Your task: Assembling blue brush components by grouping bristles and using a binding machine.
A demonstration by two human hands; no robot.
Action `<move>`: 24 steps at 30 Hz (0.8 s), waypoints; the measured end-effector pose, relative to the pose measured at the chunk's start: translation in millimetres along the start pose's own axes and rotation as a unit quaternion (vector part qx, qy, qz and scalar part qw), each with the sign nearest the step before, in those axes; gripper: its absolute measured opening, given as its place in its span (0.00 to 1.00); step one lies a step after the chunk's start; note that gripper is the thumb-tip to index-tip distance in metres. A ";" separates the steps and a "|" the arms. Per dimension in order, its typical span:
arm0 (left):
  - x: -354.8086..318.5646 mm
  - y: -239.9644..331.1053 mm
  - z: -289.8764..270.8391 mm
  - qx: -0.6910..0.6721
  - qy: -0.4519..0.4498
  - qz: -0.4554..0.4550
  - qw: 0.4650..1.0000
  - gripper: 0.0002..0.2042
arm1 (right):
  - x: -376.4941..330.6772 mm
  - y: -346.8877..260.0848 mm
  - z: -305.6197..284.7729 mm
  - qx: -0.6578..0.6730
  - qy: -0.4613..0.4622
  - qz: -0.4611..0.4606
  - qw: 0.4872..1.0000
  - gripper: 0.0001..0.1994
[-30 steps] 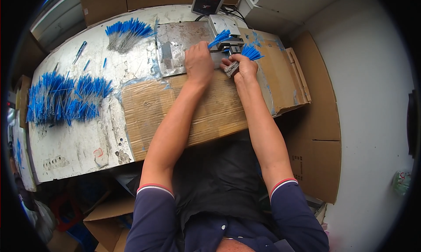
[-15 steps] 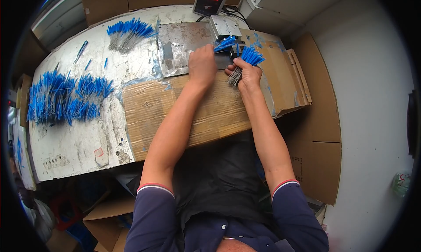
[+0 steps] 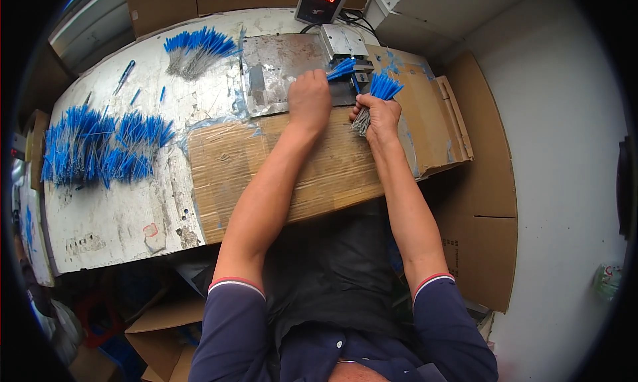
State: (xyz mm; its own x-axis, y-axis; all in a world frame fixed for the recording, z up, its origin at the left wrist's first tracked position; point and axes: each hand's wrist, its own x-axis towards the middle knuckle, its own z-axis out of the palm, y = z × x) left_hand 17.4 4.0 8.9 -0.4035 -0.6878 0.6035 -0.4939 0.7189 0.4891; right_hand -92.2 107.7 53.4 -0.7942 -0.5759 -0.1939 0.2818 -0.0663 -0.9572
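My right hand point(image 3: 383, 116) is closed around a thick bundle of thin grey wires with blue sleeves point(image 3: 385, 87). The blue ends fan out above my fist and the grey ends hang below it. One single blue-sleeved piece point(image 3: 356, 84) stands near my right fingertips, beside a small metal machine point(image 3: 344, 41). My left hand point(image 3: 310, 100) is closed, back upward, over the edge of a metal plate point(image 3: 279, 53). From its fingers a smaller bunch of blue-sleeved wires point(image 3: 341, 69) points right toward the machine's front. The left fingertips are hidden.
Behind the machine stands a display box point(image 3: 323, 1) with red lit digits. Piles of blue-sleeved wires point(image 3: 80, 146) lie at the left, another pile point(image 3: 198, 49) farther back, near a pen point(image 3: 124, 76). Flattened cardboard point(image 3: 286, 169) covers the bench front. A wall point(image 3: 558, 149) rises on the right.
My right hand has shifted slightly right and down with its bundle, and a single blue piece now shows by its fingertips. My left hand has barely moved. The display's digits have changed.
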 end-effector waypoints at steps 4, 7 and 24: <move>1.6 -1.7 0.6 -0.029 0.043 -0.039 0.998 0.08 | 2.9 1.2 5.8 -0.060 0.019 0.018 0.998 0.05; 3.2 -0.6 -0.5 -0.057 0.067 -0.045 0.995 0.07 | 8.7 3.1 11.2 -0.065 0.038 0.001 0.997 0.05; 3.1 -2.7 3.3 -0.059 0.089 -0.010 0.994 0.07 | 8.0 2.2 14.0 0.039 0.038 0.034 0.998 0.03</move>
State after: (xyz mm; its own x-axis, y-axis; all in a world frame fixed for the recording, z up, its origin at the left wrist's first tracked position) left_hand 15.0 -0.5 7.4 -0.2468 -0.6815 0.6889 -0.4033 0.7187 0.5664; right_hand -90.4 91.6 52.7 -0.8095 -0.5178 -0.2767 0.3753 -0.0939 -0.9221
